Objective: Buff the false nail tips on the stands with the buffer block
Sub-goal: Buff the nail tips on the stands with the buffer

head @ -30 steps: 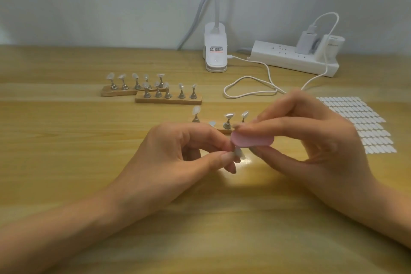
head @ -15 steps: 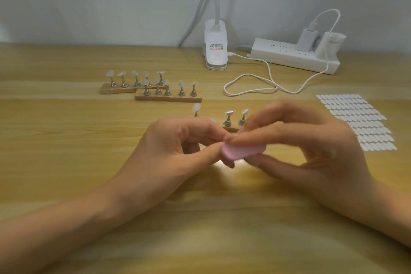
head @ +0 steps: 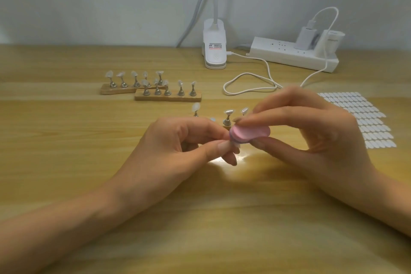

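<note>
The wooden worktop (head: pixel 66 184) is stretching wide under it all. Left hand (head: pixel 178 140) and right hand (head: pixel 311 135) are meeting at centre, just above it. Two wooden stands (head: pixel 169 97) are sitting back left, pegs carrying tips, and a third stand (head: pixel 226 121) is peeking out just behind the hands. The pink buffer block (head: pixel 249 134) is being gripped by the right fingers (head: pixel 278 115), thumb beneath. It's pressing on a false nail tip (head: pixel 236 145), mostly hidden, which the left fingers (head: pixel 213 147) are pinching.
</note>
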A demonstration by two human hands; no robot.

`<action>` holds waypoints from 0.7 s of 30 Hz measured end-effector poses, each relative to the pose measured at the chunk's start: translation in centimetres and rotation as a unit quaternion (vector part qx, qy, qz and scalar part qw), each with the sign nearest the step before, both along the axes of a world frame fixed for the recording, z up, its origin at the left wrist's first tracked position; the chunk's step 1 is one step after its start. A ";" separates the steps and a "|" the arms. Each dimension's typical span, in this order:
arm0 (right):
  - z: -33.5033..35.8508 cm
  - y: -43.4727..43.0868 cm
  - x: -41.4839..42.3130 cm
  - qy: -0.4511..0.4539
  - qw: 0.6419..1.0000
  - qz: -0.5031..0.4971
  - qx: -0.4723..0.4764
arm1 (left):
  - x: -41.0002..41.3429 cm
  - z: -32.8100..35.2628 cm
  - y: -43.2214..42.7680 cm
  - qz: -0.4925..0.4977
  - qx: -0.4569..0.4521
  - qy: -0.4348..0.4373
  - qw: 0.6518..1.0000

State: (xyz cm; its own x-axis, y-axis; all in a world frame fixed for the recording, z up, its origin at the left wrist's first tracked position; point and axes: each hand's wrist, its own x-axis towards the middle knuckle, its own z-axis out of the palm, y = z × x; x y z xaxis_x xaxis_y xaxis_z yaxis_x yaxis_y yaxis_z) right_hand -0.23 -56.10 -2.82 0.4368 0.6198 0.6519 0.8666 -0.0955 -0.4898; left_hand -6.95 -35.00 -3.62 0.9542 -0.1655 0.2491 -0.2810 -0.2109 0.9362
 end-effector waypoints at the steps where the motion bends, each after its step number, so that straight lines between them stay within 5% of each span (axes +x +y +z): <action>1: 0.0 0.1 -0.1 -0.003 1.000 -0.002 0.001 | -0.1 0.0 -0.1 0.001 -0.003 0.000 1.000; 21: 0.4 0.1 0.0 -0.040 0.999 -0.022 -0.008 | 0.0 0.2 0.0 0.021 0.005 0.024 0.999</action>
State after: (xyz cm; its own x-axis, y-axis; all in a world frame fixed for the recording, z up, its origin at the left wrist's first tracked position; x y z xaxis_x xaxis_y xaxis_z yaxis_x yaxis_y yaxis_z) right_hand -0.27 -56.00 -2.40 0.4112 0.6112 0.6763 0.8976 -0.1420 -0.4174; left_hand -6.95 -34.98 -3.38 0.9711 -0.1270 0.2019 -0.2269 -0.2308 0.9462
